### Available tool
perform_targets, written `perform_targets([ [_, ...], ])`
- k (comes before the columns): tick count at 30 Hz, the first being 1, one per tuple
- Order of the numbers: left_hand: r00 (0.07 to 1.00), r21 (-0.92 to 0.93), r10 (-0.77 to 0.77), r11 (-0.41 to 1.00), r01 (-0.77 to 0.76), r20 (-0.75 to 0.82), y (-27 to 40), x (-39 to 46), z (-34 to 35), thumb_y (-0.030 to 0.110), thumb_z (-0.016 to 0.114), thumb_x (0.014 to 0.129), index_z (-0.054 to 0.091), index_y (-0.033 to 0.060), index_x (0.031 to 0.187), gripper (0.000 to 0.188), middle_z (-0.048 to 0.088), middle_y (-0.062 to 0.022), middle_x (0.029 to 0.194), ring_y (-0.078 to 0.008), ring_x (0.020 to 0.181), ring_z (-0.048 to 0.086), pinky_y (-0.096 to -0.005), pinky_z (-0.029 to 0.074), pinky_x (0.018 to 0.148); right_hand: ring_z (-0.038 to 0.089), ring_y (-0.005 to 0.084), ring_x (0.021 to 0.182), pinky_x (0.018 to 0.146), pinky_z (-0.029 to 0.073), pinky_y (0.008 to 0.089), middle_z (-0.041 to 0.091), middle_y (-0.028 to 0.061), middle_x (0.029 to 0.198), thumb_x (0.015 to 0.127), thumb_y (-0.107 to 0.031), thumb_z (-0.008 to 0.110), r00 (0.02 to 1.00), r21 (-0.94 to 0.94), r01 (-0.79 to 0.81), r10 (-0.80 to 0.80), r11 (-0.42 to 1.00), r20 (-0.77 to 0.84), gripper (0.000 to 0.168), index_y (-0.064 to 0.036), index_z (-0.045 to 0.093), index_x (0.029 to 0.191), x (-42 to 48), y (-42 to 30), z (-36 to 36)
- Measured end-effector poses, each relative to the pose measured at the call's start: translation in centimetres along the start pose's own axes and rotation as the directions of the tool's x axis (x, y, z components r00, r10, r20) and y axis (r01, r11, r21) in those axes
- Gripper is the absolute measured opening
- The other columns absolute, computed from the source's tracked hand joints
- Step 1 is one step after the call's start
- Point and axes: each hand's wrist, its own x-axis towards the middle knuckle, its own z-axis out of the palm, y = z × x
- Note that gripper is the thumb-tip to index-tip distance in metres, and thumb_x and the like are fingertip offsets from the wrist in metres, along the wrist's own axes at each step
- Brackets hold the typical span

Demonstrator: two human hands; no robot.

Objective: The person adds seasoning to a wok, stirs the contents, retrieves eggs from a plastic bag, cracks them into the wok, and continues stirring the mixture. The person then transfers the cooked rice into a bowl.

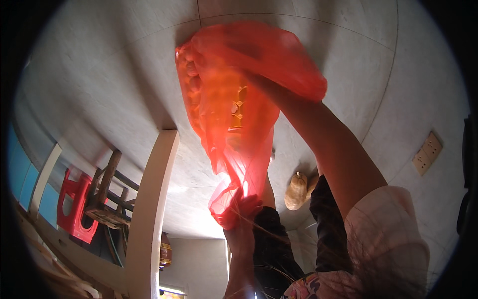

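A translucent red plastic bag (254, 89) hangs in front of me over the tiled floor. Through its film shows an orange-yellow tray-like thing (239, 108) with a scalloped edge. Several rounded things (192, 74), possibly eggs, line its left side. My left hand (244, 207) grips the gathered, twisted lower end of the bag, and the film partly covers the fingers. My right forearm (332, 145) reaches up into the bag or under its upper fold. Red film hides the right hand, so its fingers cannot be made out.
Pale squashes (297, 190) rest on the floor tiles (373, 74) near my legs. A wooden post (151, 205) stands at left, with a red plastic stool (74, 205) and a worn wooden chair (108, 202) beyond it. Wall sockets (427, 153) are at right.
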Motion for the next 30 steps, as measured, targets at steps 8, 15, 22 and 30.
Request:
perform_targets([
  [8, 1.000, -0.049, 0.006, 0.999, -0.006, -0.004, -1.0, -0.4, 0.1, 0.031, 0.040, 0.094, 0.036, 0.0009, 0.127, 0.045, 0.054, -0.0162, 0.110, -0.0269, 0.095, 0.057, -0.0390, 0.048, 0.084, 0.062, 0.0242, 0.083, 0.074, 0.049, 0.0340, 0.063, 0.0035, 0.094, 0.071, -0.009, 0.059, 0.999, -0.008, 0.031, -0.031, 0.999, 0.024, 0.035, -0.019, 0.058, 0.105, 1.9, -1.8, 0.1],
  [15, 1.000, -0.025, -0.016, 1.000, 0.016, -0.015, -0.6, -0.3, -0.2, 0.027, 0.040, 0.094, 0.036, 0.0007, 0.126, 0.042, 0.054, -0.0156, 0.110, -0.0269, 0.095, 0.057, -0.0396, 0.049, 0.082, 0.062, 0.0239, 0.083, 0.074, 0.049, 0.0337, 0.062, 0.0027, 0.094, 0.071, -0.009, 0.059, 0.999, -0.012, 0.042, -0.042, 0.999, 0.028, 0.036, -0.020, 0.058, 0.105, 2.7, -3.4, 0.2],
  [22, 0.998, -0.046, -0.031, 0.999, 0.028, -0.048, -1.2, -0.1, -0.5, 0.022, 0.041, 0.094, 0.037, 0.0012, 0.125, 0.037, 0.054, -0.0156, 0.108, -0.0270, 0.092, 0.058, -0.0397, 0.049, 0.080, 0.062, 0.0237, 0.083, 0.074, 0.049, 0.0335, 0.062, 0.0019, 0.095, 0.070, -0.010, 0.059, 0.998, -0.014, 0.052, -0.052, 0.999, 0.033, 0.037, -0.021, 0.058, 0.105, 2.4, -3.7, 0.7],
  [30, 1.000, -0.107, 0.006, 0.994, -0.006, 0.002, -1.9, 0.2, -0.7, 0.023, 0.043, 0.093, 0.038, 0.0001, 0.123, 0.038, 0.048, -0.0146, 0.115, -0.0268, 0.101, 0.054, -0.0398, 0.049, 0.082, 0.062, 0.0233, 0.084, 0.075, 0.049, 0.0332, 0.062, 0.0009, 0.096, 0.070, -0.010, 0.059, 0.997, -0.010, 0.073, -0.072, 0.997, 0.027, 0.038, -0.022, 0.058, 0.106, 2.4, -4.1, 1.0],
])
